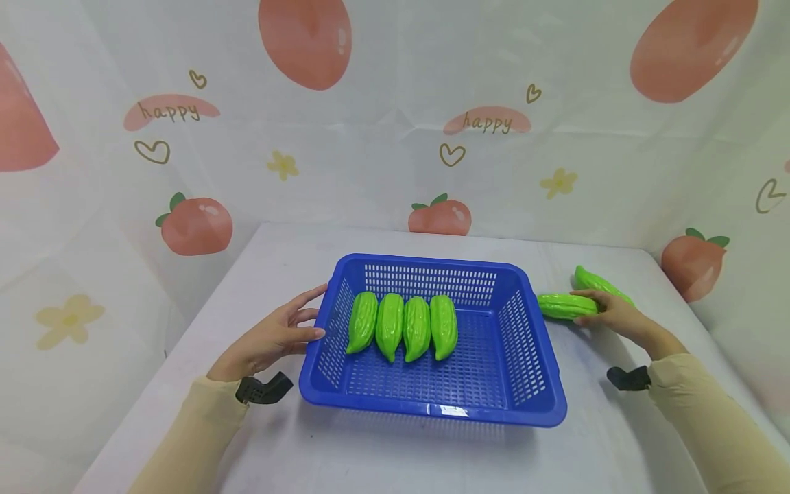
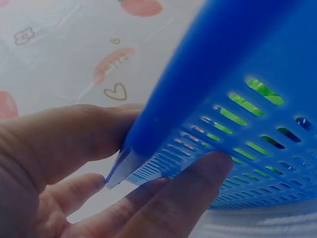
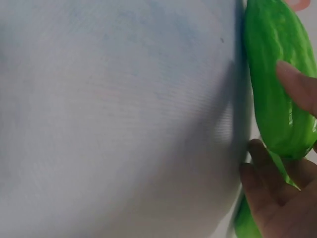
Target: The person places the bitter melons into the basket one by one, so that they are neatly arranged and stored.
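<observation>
A blue plastic basket (image 1: 494, 414) with slotted walls stands mid-table in the head view. Several bright green toy bitter melons (image 1: 390, 328) lie side by side in its left half, tips toward me. My left hand (image 1: 271, 341) holds the basket's left rim; the left wrist view has fingers (image 2: 183, 193) against the slotted outer wall. To the basket's right, my right hand (image 1: 617, 317) grips one end of a bitter melon (image 1: 563, 306), with the thumb on its side in the right wrist view. Another bitter melon (image 1: 595, 281) lies just behind that hand, partly hidden.
The white table (image 1: 370, 460) extends around the basket. A curtain (image 1: 382, 158) printed with peaches, hearts and flowers closes off the back and sides. Dark camera mounts stick out from both sleeves, the left mount (image 1: 264, 389) close to the basket.
</observation>
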A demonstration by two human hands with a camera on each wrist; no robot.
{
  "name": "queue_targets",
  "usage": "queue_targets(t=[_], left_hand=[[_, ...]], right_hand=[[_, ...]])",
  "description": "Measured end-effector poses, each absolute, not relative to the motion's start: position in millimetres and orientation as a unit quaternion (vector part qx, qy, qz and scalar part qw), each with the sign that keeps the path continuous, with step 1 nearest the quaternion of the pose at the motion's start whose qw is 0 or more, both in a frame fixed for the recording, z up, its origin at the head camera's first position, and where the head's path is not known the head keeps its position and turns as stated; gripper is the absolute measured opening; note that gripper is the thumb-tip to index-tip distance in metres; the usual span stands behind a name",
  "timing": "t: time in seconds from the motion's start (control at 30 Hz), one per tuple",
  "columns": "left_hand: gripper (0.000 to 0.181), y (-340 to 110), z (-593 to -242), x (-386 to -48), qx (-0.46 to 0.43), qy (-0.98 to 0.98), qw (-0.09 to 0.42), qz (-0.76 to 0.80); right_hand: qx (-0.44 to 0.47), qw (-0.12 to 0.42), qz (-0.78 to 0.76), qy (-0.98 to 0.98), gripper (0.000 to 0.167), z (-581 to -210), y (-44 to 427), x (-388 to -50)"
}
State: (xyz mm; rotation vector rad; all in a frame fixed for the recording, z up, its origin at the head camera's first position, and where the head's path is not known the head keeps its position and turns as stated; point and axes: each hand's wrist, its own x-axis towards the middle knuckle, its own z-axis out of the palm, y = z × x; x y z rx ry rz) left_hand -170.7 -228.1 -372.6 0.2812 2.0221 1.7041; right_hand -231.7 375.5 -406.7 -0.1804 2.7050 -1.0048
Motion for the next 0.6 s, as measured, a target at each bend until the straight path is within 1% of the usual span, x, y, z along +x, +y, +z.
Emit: queue_targets(t=[0.27,0.5,0.6], left_hand=[[0.085,-227.8,-372.9,-170.6,0.106,0.74,0.237,0.621],[0.086,-228.5,-373.6,-171.1,0.106,0.738,0.238,0.622],[0.086,-228.7,-374.0,-171.5,0.105,0.737,0.238,0.623]], right_hand=[[-0.061,0.101,-0.364,0.924,0.067,-396.9,377.7,-229.1],[-0.085,0.044,-0.416,0.904,0.059,-384.4,375.3,-227.8],[-0.089,0.031,-0.43,0.898,0.055,-378.6,373.1,-227.6]])
